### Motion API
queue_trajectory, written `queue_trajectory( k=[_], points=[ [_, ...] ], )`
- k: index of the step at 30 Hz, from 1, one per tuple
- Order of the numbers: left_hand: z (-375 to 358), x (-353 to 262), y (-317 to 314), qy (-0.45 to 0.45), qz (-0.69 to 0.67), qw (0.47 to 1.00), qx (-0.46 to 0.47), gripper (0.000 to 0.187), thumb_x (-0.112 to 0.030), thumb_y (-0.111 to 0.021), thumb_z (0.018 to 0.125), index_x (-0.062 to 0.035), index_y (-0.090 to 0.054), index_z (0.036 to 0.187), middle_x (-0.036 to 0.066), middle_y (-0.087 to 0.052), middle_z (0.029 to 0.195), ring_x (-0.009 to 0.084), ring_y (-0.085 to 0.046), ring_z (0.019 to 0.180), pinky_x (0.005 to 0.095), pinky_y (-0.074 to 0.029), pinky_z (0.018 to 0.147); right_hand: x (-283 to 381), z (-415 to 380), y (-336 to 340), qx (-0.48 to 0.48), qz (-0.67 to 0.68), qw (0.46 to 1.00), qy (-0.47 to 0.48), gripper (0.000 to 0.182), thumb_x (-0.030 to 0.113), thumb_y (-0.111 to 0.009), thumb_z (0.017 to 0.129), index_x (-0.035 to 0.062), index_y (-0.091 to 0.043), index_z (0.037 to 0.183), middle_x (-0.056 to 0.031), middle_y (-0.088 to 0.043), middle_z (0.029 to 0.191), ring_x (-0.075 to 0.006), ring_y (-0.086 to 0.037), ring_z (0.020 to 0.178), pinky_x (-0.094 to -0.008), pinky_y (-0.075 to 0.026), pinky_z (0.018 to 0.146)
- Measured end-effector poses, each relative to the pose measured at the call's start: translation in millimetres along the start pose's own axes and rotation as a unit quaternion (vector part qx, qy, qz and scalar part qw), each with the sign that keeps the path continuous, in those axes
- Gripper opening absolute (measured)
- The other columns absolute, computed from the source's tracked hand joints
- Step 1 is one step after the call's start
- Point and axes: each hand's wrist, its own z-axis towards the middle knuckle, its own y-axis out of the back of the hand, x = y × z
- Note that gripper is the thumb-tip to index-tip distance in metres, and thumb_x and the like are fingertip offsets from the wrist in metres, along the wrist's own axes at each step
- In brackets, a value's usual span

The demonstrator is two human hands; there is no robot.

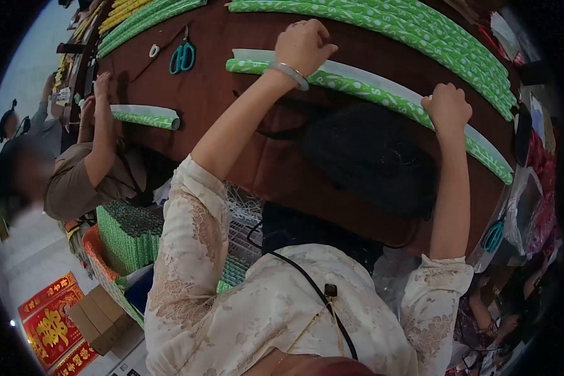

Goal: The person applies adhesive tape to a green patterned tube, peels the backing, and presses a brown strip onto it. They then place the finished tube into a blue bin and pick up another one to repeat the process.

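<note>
A long roll of green-and-white patterned wrapping paper point(370, 94) lies across the brown table, its white underside showing along the far edge. My left hand point(304, 47), with a bangle at the wrist, is above the roll's left part. Its fingers are curled, and anything inside them is hidden. Toward the other end, my right hand point(448, 109) is closed at the paper's white edge, thumb and forefinger pressed together there. Beyond both hands lies a stack of similar green rolls point(395, 31).
Teal-handled scissors point(182, 57) lie at the upper left, near more green rolls point(150, 22) and yellow rolls point(120, 14). A co-worker's hands point(97, 94) are by a shorter green roll point(145, 117). A black bag-like thing point(373, 160) sits before me. A basket point(97, 247) holds green bundles.
</note>
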Motion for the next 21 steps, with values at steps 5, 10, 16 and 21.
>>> queue_trajectory(
  k=[5, 10, 16, 21],
  points=[
    [16, -44, -25, 0.075, -0.12, 0.982, 0.124, 0.032, -0.032, -0.075, 0.061, -0.0096, -0.061, 0.08, 0.005, -0.062, 0.076, 0.0226, -0.059, 0.078, 0.0347, -0.048, 0.07, 7, 1, 17, 0.007, -0.002, 1.0, -0.007, 0.015, 0.019, -0.064, 0.064, 0.0059, -0.064, 0.071, -0.0069, -0.058, 0.075, -0.0258, -0.056, 0.076, -0.0374, -0.047, 0.055],
    [22, -50, -35, 0.026, -0.12, 0.974, 0.193, 0.039, -0.034, -0.077, 0.06, -0.006, -0.063, 0.083, 0.006, -0.06, 0.073, 0.0189, -0.059, 0.068, 0.0306, -0.048, 0.064, 7, -2, 17, -0.008, -0.003, 1.0, -0.016, 0.013, 0.019, -0.065, 0.064, 0.0075, -0.065, 0.071, -0.0061, -0.058, 0.075, -0.0242, -0.055, 0.076, -0.0367, -0.045, 0.053],
    [16, -14, -25, 0.039, -0.057, 0.977, 0.204, 0.041, -0.036, -0.078, 0.055, -0.0096, -0.063, 0.083, 0.007, -0.062, 0.079, 0.0234, -0.059, 0.079, 0.0346, -0.048, 0.071, 7, -3, 16, 0.011, 0.007, 0.999, -0.03, 0.022, 0.024, -0.065, 0.063, 0.005, -0.063, 0.073, -0.0073, -0.059, 0.078, -0.0248, -0.056, 0.078, -0.0393, -0.049, 0.057],
    [9, 66, 12, 0.041, 0.018, 0.981, 0.188, 0.054, -0.045, -0.077, 0.056, -0.0043, -0.06, 0.088, 0.009, -0.059, 0.08, 0.022, -0.058, 0.076, 0.0328, -0.047, 0.068, 2, -1, 2, 0.008, 0.01, 0.999, -0.032, 0.022, 0.024, -0.066, 0.062, 0.0049, -0.063, 0.073, -0.0069, -0.059, 0.077, -0.0243, -0.057, 0.077, -0.0384, -0.048, 0.056]
  ],
)
